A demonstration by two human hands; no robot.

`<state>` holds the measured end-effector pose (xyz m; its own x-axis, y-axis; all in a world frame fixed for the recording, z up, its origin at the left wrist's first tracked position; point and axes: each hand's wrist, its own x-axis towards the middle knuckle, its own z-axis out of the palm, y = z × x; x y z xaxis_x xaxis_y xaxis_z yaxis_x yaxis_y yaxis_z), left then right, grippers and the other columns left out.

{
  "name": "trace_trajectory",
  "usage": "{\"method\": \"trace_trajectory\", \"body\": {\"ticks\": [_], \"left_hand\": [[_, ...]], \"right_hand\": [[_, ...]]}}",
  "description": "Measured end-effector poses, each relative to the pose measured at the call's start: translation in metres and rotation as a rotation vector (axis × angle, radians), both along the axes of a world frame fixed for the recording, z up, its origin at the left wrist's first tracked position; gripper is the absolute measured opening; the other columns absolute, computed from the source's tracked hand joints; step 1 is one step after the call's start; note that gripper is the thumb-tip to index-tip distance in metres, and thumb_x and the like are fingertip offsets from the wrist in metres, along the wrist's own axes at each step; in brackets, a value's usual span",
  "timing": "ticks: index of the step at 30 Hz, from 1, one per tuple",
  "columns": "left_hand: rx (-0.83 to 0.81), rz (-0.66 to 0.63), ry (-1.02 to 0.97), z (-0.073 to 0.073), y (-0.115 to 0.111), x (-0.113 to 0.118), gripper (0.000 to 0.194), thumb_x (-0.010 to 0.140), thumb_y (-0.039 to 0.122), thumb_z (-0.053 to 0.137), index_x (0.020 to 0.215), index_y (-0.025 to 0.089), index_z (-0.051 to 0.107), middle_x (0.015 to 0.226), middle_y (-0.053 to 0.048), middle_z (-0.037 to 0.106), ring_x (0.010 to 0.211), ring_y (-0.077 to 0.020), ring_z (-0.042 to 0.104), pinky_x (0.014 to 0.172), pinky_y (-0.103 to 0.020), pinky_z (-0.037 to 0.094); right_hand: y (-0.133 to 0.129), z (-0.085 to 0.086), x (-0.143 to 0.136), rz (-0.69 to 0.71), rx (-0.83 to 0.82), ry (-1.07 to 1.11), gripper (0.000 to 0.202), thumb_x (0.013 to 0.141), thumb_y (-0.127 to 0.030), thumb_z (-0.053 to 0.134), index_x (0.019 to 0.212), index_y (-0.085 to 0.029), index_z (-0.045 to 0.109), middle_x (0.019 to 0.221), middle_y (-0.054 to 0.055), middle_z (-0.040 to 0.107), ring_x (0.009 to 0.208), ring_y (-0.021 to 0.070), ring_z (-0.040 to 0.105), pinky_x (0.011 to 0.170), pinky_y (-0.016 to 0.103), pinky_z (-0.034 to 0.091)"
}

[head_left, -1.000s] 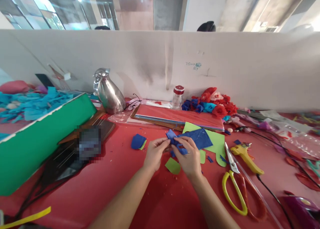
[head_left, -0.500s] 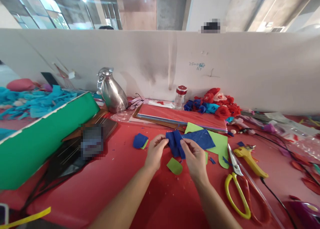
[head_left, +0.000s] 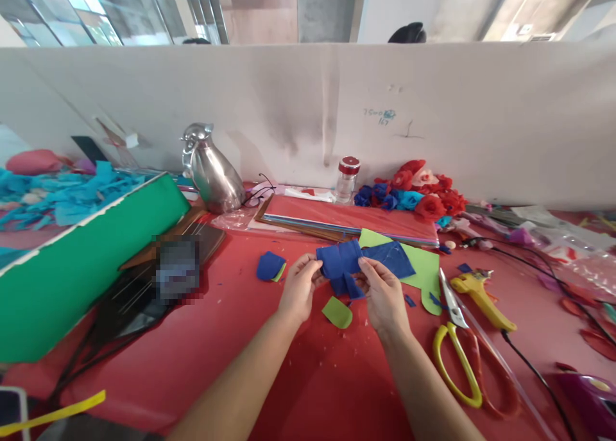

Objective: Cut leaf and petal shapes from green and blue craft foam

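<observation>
Between my two hands a piece of blue crepe paper (head_left: 339, 259) is held flat above the table. My left hand (head_left: 301, 288) pinches its left edge between thumb and fingers. At the opposite edge, my right hand (head_left: 385, 291) grips it the same way. Folded blue pieces (head_left: 345, 285) show just below the held piece; whether they are joined to it I cannot tell. A small green piece (head_left: 337, 312) with a rounded end lies on the table under my hands. Left of them is a small stack of blue cut pieces (head_left: 270, 266), with green showing beneath.
Yellow-and-red-handled scissors (head_left: 458, 357) and a yellow glue gun (head_left: 484, 300) lie at right, with a blue sheet (head_left: 392, 259) over green sheets (head_left: 426, 269) nearby. Behind stand stacked coloured sheets (head_left: 308, 215), a jar (head_left: 346, 181), a steel jug (head_left: 212, 171) and paper flowers (head_left: 428, 194).
The blue crepe paper, folded and bunched before, is now spread flat between my hands. My right hand has moved slightly right, widening the gap between the hands.
</observation>
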<state>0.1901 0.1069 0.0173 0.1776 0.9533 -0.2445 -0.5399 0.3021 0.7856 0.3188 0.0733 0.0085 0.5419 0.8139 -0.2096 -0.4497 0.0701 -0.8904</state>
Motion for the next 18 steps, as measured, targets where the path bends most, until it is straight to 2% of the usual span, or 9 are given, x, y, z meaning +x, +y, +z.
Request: {"method": "trace_trajectory", "body": {"ticks": [4,9,15,18], "left_hand": [[-0.085,-0.038,-0.116,-0.0004,0.0,0.0009,0.023,0.059,0.024,0.075,0.066,0.018,0.054,0.064,0.003,0.064,0.06,-0.0116,0.061,0.066,-0.027,0.054],[-0.126,-0.103,-0.155,0.001,-0.0025,0.002,0.02,0.064,0.021,0.076,0.069,0.017,0.057,0.064,0.001,0.064,0.062,-0.0123,0.063,0.07,-0.029,0.056],[-0.114,-0.117,-0.131,0.0018,-0.0039,0.0008,0.028,0.055,0.023,0.084,0.063,0.016,0.059,0.064,0.001,0.065,0.064,-0.0113,0.062,0.068,-0.025,0.053],[-0.133,-0.115,-0.076,0.0006,-0.0037,0.0006,0.03,0.049,0.024,0.087,0.062,0.015,0.061,0.064,0.001,0.064,0.063,-0.0104,0.061,0.066,-0.024,0.051]], "right_hand": [[-0.0013,0.0017,-0.0017,0.028,-0.005,-0.018,0.036,0.05,-0.042,0.087,0.072,-0.019,0.071,0.062,-0.004,0.067,0.054,0.0104,0.062,0.048,0.019,0.047],[-0.0031,0.0008,-0.0019,0.025,0.023,0.012,0.03,0.056,-0.038,0.084,0.071,-0.02,0.065,0.06,-0.007,0.063,0.053,0.0096,0.062,0.05,0.019,0.049],[-0.0041,0.0025,-0.0012,0.011,0.028,0.068,0.029,0.059,-0.035,0.081,0.073,-0.022,0.06,0.062,-0.007,0.062,0.055,0.0108,0.061,0.051,0.02,0.05],[-0.0045,0.0045,-0.0036,0.074,0.032,-0.007,0.031,0.059,-0.037,0.082,0.076,-0.022,0.062,0.068,-0.005,0.065,0.056,0.0102,0.058,0.052,0.021,0.05]]}}
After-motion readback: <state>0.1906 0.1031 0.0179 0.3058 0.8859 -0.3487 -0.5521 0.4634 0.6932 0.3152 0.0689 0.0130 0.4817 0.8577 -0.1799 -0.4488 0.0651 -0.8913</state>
